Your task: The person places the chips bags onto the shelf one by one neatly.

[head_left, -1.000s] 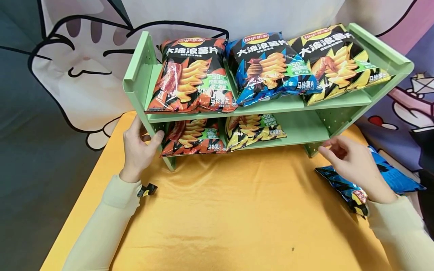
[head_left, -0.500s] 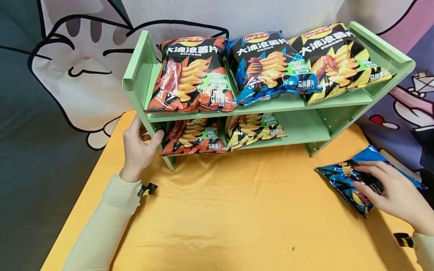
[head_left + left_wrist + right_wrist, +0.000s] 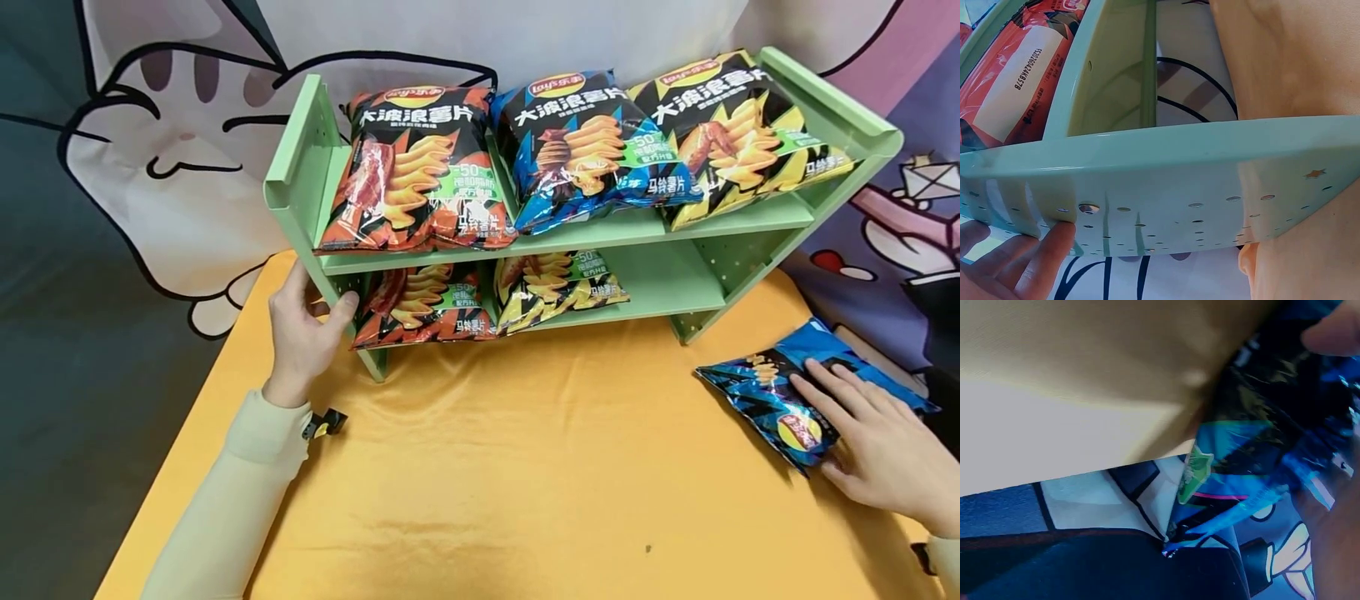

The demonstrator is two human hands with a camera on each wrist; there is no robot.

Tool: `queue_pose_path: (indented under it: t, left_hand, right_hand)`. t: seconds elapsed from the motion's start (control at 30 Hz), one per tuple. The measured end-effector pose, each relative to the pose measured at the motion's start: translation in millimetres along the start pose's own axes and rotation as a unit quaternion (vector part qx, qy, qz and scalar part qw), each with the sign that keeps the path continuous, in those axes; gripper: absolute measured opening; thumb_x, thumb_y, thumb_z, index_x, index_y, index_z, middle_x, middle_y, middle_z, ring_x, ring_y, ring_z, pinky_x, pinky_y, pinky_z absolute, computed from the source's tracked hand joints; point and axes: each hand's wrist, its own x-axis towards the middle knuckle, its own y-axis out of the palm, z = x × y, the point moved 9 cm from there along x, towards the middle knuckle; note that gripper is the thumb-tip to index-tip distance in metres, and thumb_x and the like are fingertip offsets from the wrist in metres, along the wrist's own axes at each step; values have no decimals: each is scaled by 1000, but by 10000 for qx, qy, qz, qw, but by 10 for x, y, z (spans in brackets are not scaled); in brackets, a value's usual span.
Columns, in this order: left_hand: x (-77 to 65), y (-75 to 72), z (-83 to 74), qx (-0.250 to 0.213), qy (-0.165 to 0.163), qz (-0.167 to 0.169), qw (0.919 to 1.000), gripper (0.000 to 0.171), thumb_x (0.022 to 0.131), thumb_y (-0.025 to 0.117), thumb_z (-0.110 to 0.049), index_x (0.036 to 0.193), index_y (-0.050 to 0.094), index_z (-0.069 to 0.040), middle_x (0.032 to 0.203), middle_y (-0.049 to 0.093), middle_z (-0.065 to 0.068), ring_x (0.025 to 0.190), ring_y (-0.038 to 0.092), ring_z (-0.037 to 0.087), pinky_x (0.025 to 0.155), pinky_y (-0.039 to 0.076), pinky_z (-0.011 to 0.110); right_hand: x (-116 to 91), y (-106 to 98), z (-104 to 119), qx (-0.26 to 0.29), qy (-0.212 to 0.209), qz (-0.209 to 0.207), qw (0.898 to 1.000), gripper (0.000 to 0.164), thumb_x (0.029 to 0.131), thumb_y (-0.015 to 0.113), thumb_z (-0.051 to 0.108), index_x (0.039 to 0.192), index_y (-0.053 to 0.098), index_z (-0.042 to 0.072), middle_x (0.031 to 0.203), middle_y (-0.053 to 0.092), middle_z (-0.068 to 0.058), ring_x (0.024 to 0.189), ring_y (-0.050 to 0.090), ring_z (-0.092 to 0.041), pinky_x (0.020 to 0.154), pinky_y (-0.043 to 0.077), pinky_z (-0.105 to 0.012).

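Observation:
In the head view my left hand (image 3: 303, 342) holds the left side panel of a green two-tier shelf (image 3: 570, 243), thumb at its front edge. Its fingers (image 3: 1044, 256) press on the perforated outer face in the left wrist view. At the right my right hand (image 3: 877, 442) lies over a blue chip bag (image 3: 780, 392) on the table, fingers nearly straight across it. The top tier carries a red chip bag (image 3: 420, 175), a blue one (image 3: 592, 150) and a yellow-black one (image 3: 735, 142). Below sit a red bag (image 3: 427, 304) and a yellow-black bag (image 3: 555, 287), at left and middle.
A yellow cloth (image 3: 525, 467) covers the table. Behind the shelf hangs a cartoon-cat backdrop (image 3: 187, 183). The blue bag on the table lies near the right edge, with its far end reaching toward the backdrop.
My right hand has moved from beside the shelf's right leg, right and down, onto the blue chip bag, its fingers now flatter on it. The left hand keeps its place on the shelf.

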Motion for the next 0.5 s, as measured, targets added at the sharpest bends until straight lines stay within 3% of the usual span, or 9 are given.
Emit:
queue_pose_path:
  t: [0.1, 0.17, 0.33, 0.4, 0.5]
  left_hand:
    - [-9, -2, -10, -42, -16, -21, 10000, 51, 84, 69, -21, 135, 67, -15, 93, 74, 23, 78, 71, -6, 57, 53, 10]
    - [-10, -4, -15, -41, -14, -13, 10000, 52, 84, 69, -21, 135, 67, -14, 93, 74, 24, 78, 71, -6, 57, 53, 10]
    - [-9, -8, -12, -38, 4, -4, 10000, 52, 84, 69, -24, 135, 67, -15, 94, 75, 23, 79, 71, -7, 57, 52, 9]
    - [-6, -9, -12, -44, 14, -9, 10000, 52, 84, 69, -24, 135, 67, -16, 95, 75, 23, 80, 71, -6, 57, 52, 9]
    - [-2, -9, -17, -44, 36, -10, 10000, 52, 84, 69, -23, 136, 67, -16, 96, 75, 23, 81, 71, -6, 58, 53, 9]
  right_hand:
    - [7, 50, 5, -175, -16, -2, 9998, 125, 54, 83, 37, 163, 30, 7, 172, 19, -19, 162, 4, -36, 133, -9, -40]
    - [31, 71, 15, -281, 19, 11, 9996, 135, 42, 86, 21, 163, 29, 5, 172, 19, -22, 162, 5, -38, 132, -9, -43]
    - [97, 95, 40, -451, 94, 28, 9989, 145, 33, 93, 9, 163, 28, 3, 171, 19, -24, 161, 8, -41, 132, -5, -53]
    - [122, 87, 56, -507, 62, -35, 9987, 142, 34, 91, 5, 162, 30, 2, 169, 23, -25, 159, 14, -44, 129, 9, -61]
    - [155, 65, 72, -580, -5, -172, 9982, 134, 38, 88, 2, 160, 34, 2, 165, 31, -26, 148, 32, -50, 115, 28, -65]
